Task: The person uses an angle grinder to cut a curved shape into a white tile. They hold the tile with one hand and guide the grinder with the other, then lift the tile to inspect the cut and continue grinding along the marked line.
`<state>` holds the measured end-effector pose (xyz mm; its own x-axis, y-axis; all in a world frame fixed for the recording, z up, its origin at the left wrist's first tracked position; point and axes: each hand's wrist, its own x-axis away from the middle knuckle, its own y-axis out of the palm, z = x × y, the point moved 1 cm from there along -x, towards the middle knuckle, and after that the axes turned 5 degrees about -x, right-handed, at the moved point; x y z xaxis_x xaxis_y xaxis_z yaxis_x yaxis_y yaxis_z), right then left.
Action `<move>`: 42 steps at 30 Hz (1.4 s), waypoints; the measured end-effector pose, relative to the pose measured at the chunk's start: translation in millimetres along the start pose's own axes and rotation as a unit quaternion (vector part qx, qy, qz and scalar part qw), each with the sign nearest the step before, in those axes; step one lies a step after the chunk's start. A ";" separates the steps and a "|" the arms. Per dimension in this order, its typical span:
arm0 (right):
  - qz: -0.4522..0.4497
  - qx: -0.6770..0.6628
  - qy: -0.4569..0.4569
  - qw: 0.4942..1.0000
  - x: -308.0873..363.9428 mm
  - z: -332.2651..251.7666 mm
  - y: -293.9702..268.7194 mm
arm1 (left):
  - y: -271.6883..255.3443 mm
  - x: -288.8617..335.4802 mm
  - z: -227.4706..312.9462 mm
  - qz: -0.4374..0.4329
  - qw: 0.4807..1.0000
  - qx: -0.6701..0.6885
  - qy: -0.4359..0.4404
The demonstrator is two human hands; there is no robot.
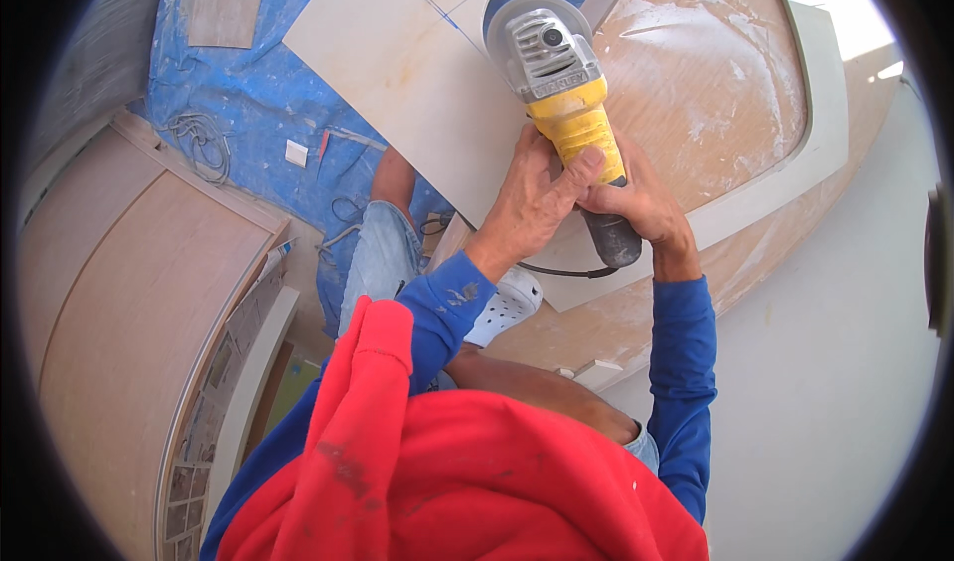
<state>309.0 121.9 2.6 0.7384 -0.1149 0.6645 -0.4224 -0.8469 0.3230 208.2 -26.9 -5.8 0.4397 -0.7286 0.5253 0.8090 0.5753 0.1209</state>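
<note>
Red hood, both hands' fingers clamped on yellow grinder — at pale panel edge

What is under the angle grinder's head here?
The angle grinder sits on a pale tile with a blue pencil line. Its disc and the cut are hidden by the guard.

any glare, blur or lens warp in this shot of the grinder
Head view: sharp on the angle grinder and both hands, left hand, right hand; sunlight blows out the upper right corner; fisheye bends the pale panel edges; black vignette rings the frame.
</note>
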 end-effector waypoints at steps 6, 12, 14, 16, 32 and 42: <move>0.000 0.000 -0.001 1.000 -0.1 -2.1 1.6 | 0.2 -0.6 -0.3 0.002 1.000 0.006 -0.003; 0.006 0.012 0.011 1.000 1.2 -4.2 2.2 | 0.5 0.5 0.7 -0.002 1.000 0.006 0.001; 0.005 0.008 0.009 1.000 0.8 -4.6 2.6 | 0.1 0.2 0.6 -0.004 1.000 0.003 0.000; 0.007 0.013 0.007 1.000 0.2 -4.8 3.1 | 0.1 -0.5 0.2 -0.003 1.000 0.009 0.002; 0.006 0.018 0.005 1.000 -0.7 -5.0 0.9 | -1.3 -1.6 -0.6 -0.006 1.000 0.011 -0.003; 0.002 0.013 -0.018 1.000 -0.9 -1.2 -0.6 | 0.6 -1.4 0.2 0.005 1.000 0.003 0.011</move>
<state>308.0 123.1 2.6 0.7560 -0.1362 0.6403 -0.4115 -0.8595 0.3031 208.0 -25.5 -6.2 0.4557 -0.7310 0.5079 0.8025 0.5842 0.1208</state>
